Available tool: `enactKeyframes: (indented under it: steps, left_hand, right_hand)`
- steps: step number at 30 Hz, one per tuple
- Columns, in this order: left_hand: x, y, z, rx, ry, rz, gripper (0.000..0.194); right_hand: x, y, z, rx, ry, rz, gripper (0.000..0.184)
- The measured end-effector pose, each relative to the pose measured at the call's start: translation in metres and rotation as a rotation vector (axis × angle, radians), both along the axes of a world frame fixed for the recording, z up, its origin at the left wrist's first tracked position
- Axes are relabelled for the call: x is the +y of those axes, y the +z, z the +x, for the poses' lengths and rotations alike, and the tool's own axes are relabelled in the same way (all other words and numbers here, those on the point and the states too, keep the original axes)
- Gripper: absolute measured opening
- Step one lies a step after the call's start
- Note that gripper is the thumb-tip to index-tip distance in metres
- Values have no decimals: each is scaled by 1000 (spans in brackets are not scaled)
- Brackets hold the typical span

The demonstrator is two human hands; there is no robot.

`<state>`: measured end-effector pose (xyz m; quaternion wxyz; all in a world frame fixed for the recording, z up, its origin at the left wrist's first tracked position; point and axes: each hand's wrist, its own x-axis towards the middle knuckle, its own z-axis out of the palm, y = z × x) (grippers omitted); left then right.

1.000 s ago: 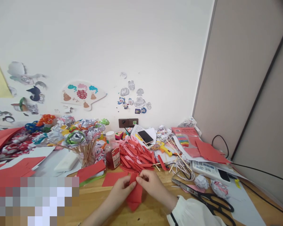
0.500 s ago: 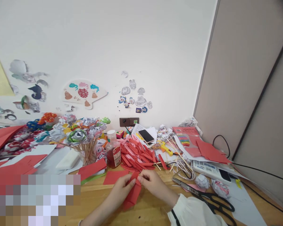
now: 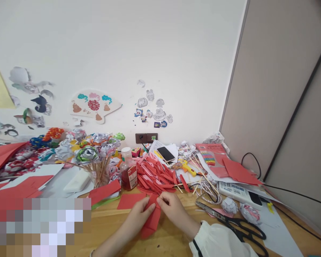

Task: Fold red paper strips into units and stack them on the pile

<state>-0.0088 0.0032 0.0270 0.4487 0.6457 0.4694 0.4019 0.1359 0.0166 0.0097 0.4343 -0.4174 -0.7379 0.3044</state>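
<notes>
1. Head view: the left hand point(image 3: 137, 216) has its fingers clamped on a red paper point(image 3: 151, 225), thumb on the near face; the other fingers are mostly hidden, so their exact placing cannot be told.
2. The right hand point(image 3: 172, 210) has thumb and forefinger pinched together at the paper's upper right edge; its remaining fingers are curled and partly out of sight.
3. The red paper is between the two hands, over the near part of the counter point(image 3: 176, 242), its lower end slanting down to the left. Whether that end touches the wood cannot be told.
4. Just beyond the hands is a heap of red strips point(image 3: 155, 175); where the paper's top ends against it is hard to make out.
5. A red square point(image 3: 130, 201) lies beside the left hand, its right part covered.
6. The scissors point(image 3: 230, 219) lie to the right, one handle partly behind the white sleeve point(image 3: 219, 241) and cut off below.
7. A bottle point(image 3: 128, 173) stands left of the strips, its lower front mostly behind a label.
8. Pixel blocks point(image 3: 40, 228) mask the lower left corner; nothing beneath them can be read. The left forearm point(image 3: 113, 237) runs out of the bottom edge.
</notes>
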Motion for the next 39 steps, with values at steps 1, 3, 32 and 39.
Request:
enactKeyframes:
  steps: [1,3,32,39]
  left_hand:
    - [0,1,0,23,25,4,24]
    - [-1,2,0,60,67,13,22]
    - [-4,3,1,-426,-62,-444,47]
    - [0,3,-5,-437,-169,-588,49]
  right_hand:
    - [0,-1,0,-5,-3,7,25]
    - [0,-1,-1,-15,1,19,25]
    - [-4,11,10,-154,97,98,28]
    - [-8,18,11,-301,68,217,27]
